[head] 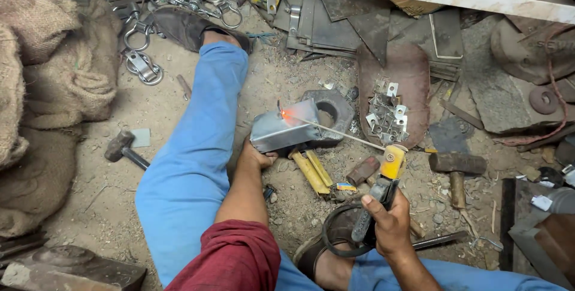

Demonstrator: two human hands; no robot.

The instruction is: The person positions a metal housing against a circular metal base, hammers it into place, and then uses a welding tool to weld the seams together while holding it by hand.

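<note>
Burlap sacks [42, 75] and a hammer [123, 149] lie at your far left on the dirt floor [108, 201]; your left hand [256, 155] presses closed against the grey metal box [284, 126], resting beside your blue-trousered leg [191, 147]. Your right hand [389, 222] grips the yellow electrode holder [386, 174], its welding rod [335, 130] glowing at the box's top corner. Sparks could burn your bare hand, or the box could shift.

Dark red sleeve [230, 255], blue trousers [191, 165], dark sandals [191, 26].
</note>
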